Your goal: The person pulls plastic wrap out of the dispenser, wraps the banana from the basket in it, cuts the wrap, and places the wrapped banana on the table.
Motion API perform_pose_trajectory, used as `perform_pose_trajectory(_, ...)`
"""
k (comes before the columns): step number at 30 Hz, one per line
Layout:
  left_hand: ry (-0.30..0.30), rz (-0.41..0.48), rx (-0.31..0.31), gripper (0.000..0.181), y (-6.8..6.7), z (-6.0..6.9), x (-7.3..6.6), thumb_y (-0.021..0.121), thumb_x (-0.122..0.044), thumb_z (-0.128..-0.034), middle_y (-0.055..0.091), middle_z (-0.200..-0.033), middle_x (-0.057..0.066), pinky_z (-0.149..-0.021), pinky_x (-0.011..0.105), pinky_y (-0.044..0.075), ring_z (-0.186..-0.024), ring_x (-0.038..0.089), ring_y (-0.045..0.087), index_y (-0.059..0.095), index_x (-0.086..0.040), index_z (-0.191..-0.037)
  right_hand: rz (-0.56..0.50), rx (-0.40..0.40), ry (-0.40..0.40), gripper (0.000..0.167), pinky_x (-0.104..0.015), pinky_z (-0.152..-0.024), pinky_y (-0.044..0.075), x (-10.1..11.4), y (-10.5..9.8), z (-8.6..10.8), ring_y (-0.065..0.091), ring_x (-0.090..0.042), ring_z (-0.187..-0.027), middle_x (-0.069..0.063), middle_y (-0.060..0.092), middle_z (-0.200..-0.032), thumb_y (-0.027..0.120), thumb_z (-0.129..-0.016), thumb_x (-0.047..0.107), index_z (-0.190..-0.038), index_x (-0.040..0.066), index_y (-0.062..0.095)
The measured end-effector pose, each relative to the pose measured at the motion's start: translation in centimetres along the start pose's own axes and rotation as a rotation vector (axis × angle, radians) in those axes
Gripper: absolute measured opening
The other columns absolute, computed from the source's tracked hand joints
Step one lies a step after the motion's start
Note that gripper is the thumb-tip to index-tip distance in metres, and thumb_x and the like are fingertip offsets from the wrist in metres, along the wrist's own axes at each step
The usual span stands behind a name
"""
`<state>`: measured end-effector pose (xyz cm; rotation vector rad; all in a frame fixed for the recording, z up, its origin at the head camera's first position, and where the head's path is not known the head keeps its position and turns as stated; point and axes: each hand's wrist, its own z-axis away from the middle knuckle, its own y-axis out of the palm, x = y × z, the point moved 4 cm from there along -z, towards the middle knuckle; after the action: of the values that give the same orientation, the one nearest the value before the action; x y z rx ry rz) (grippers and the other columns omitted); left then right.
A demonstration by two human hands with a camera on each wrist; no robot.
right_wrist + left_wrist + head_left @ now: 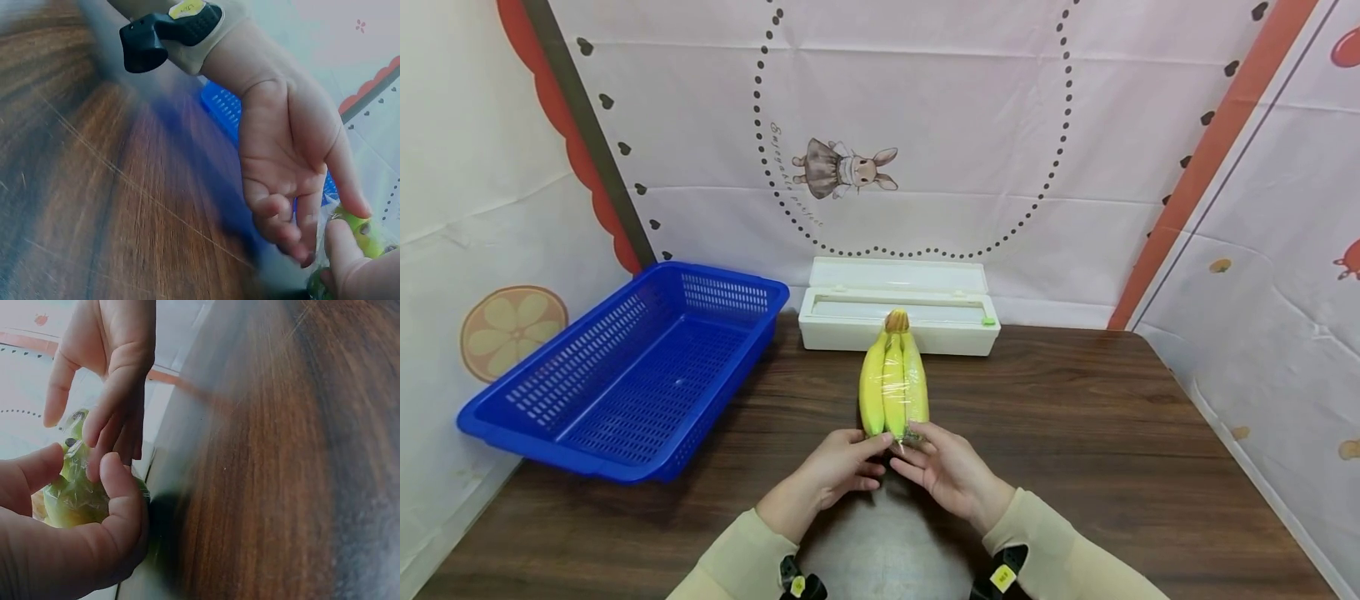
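Note:
A bunch of yellow bananas (892,383), covered in clear cling film (895,392), has its stem end facing away and its greenish tips towards me. At the tips, my left hand (835,471) holds the film-covered end between thumb and fingers. Opposite it, my right hand (951,475) has its thumb on the film and its fingers spread below. Crinkled film (78,465) shows between both hands in the left wrist view. The left hand (284,137) shows its palm in the right wrist view, its lower fingers loosely bent. The exact finger contacts are partly hidden.
A white cling film dispenser (842,333) with its lid raised stands behind the bananas. A blue plastic basket (730,400) stands at the left on the brown wooden table (1075,433). Printed cloth walls (985,117) enclose the back and sides.

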<state>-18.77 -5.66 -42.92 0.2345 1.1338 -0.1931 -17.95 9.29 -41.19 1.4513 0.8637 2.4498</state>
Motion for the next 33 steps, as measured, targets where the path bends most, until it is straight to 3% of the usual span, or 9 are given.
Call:
perform_pose_trajectory(4,-0.015,-0.004,0.028,0.056,0.0,0.1,0.2,0.059,-0.040,-0.0920,0.062,-0.101,0.009,-0.063,0.026,0.053,-0.076,0.013,0.061,0.053,0.008,-0.120,0.025,0.005,-0.006,0.054,-0.040,-0.106,0.039,0.0,0.1,0.2,0.059,-0.014,-0.109,-0.011,0.050,-0.123,0.049,-0.096,0.017,-0.141,-0.004,0.027)
perform_pose_trajectory(10,0.001,0.024,0.058,0.054,0.0,-0.1,0.3,0.058,-0.039,-0.0924,0.066,-0.100,0.009,-0.068,0.027,0.054,-0.079,0.013,0.064,0.053,0.007,-0.120,0.051,-0.026,-0.004,0.043,-0.035,-0.098,0.047,-0.1,-0.2,0.4,0.062,-0.013,-0.104,-0.006,0.062,-0.109,0.053,-0.096,0.016,-0.130,-0.005,0.038)
perform_pose_trajectory(23,0.029,0.074,0.049,0.039,-0.2,-0.2,0.2,0.064,-0.027,-0.0903,0.067,-0.084,0.000,-0.069,0.026,0.054,-0.076,0.009,0.064,0.059,0.006,-0.110,0.233,-0.029,0.022,0.044,-0.032,-0.082,0.055,-0.3,-1.0,0.9,0.068,-0.015,-0.094,-0.007,0.071,-0.102,0.058,-0.093,0.018,-0.126,-0.010,0.049)
perform_pose_trajectory(33,0.041,0.061,0.044,0.037,-0.4,-0.6,-0.1,0.065,-0.027,-0.0896,0.068,-0.086,0.001,-0.070,0.026,0.055,-0.075,0.009,0.063,0.061,0.005,-0.107,0.396,-0.079,-0.076,0.041,-0.034,-0.073,0.057,0.1,-0.9,0.7,0.071,-0.015,-0.080,-0.011,0.072,-0.097,0.060,-0.092,0.021,-0.118,-0.010,0.057)
